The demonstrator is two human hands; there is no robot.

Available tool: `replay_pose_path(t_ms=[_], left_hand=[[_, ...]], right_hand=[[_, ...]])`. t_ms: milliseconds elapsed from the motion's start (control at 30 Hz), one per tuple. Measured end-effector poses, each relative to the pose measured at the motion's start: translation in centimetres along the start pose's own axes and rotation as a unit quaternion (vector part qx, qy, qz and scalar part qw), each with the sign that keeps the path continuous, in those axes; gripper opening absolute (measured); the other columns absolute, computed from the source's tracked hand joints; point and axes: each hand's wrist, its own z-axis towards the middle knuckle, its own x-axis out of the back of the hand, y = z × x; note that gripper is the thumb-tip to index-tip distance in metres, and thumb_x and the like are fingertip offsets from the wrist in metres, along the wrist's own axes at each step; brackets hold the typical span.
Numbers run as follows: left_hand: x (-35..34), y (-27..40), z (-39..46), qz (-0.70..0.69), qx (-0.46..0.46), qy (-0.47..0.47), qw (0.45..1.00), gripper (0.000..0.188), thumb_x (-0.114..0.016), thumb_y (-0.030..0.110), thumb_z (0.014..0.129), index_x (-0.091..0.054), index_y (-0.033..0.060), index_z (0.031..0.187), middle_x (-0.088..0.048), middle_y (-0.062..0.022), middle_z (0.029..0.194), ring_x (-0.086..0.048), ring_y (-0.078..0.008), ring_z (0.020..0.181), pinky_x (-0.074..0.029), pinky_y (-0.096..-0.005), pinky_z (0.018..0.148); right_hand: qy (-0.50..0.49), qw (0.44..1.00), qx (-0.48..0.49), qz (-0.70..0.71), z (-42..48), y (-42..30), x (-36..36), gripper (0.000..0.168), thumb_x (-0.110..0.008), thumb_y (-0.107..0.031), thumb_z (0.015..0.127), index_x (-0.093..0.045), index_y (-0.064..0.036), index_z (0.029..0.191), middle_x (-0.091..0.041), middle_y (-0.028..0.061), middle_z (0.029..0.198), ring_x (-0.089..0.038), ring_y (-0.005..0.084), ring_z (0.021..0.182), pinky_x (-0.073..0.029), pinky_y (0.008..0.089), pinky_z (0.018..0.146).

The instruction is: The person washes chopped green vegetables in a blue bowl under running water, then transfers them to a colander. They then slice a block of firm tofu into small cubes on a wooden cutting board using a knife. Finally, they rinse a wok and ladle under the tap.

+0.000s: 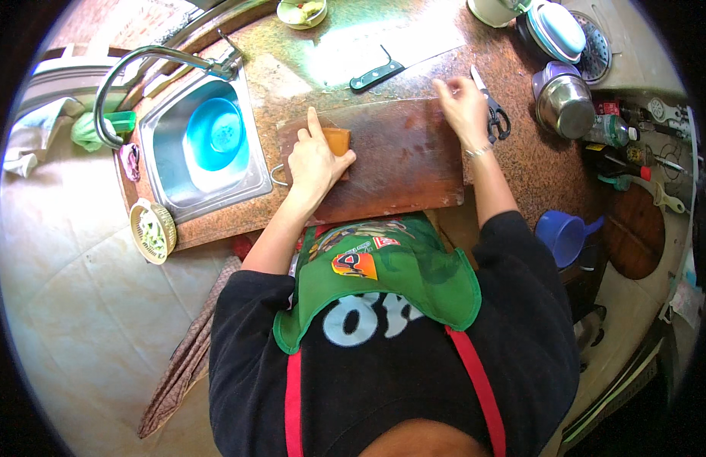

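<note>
A dark reddish-brown wooden cutting board (404,154) lies at the counter's front edge. At its left end my left hand (319,157) grips a flat orange-brown block (337,140), index finger stretched forward and thumb along the near right side. What the block is made of I cannot tell. My right hand (466,111) is over the board's far right corner, fingers bent and a little apart, with nothing visible in it. Kitchen scissors (497,117) with black handles lie just right of that hand. Beyond the board is a knife's black riveted handle (377,77); glare hides most of its blade.
Left is a steel sink (159,165) holding a blue basin (216,134), with a curved faucet (141,51) above. A basket of cut greens (153,233) sits at the counter's left corner. A bowl (301,21) stands at the back. Right are a metal pot (567,108) and blue dipper (560,237).
</note>
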Motion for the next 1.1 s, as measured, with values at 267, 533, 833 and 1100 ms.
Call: replay_pose_path(t_ms=[267,533,833,1100], left_hand=[[-0.4,-4.1,0.3,-0.085,-0.081,0.004,0.993,0.112,-0.076,0.057,0.063,-0.023,0.0003,0.143,-0.051,-0.0269,0.115,-0.057,-0.0424,0.098,-0.049,-0.0489,0.08],[-1.2,-6.8,1.7,-0.088,-0.351,0.003,0.932,0.109,-0.089,0.026,0.047,-0.035,0.0073,0.14,-0.042,-0.0182,0.135,-0.038,-0.0346,0.128,-0.033,-0.0469,0.107],[-3.9,-3.8,-1.3,-0.113,-0.182,0.113,0.97,0.102,-0.084,0.047,0.054,-0.041,0.0002,0.133,-0.049,-0.0168,0.112,-0.047,-0.0321,0.102,-0.04,-0.0429,0.086],[-1.0,-6.0,3.7,-0.128,-0.221,0.216,0.942,0.057,-0.06,0.041,0.088,-0.049,-0.0018,0.124,-0.053,-0.0187,0.111,-0.046,-0.0323,0.104,-0.033,-0.0471,0.092]], right_hand=[[-0.02,0.981,-0.02,-0.19,5.6,-3.6,-12.3,0.068,-0.057,-0.067,0.074,-0.072,-0.001,0.084,-0.068,0.0163,0.07,-0.068,0.0283,0.074,-0.052,0.0379,0.076],[-0.054,0.878,-0.303,0.366,5.0,-4.8,-8.8,0.014,-0.068,-0.006,0.073,-0.056,0.001,0.075,-0.063,0.0115,0.068,-0.062,0.017,0.055,-0.05,0.029,0.049],[-0.147,0.983,-0.008,0.106,-8.4,-7.2,5.0,0.041,-0.066,-0.006,0.08,-0.056,0.002,0.119,-0.061,0.0026,0.076,-0.056,0.0084,0.058,-0.046,0.0241,0.055],[-0.123,0.99,0.064,-0.037,-15.4,-3.2,4.6,0.033,-0.066,-0.015,0.085,-0.06,-0.001,0.114,-0.066,0.0203,0.093,-0.067,0.0278,0.08,-0.051,0.036,0.069]])
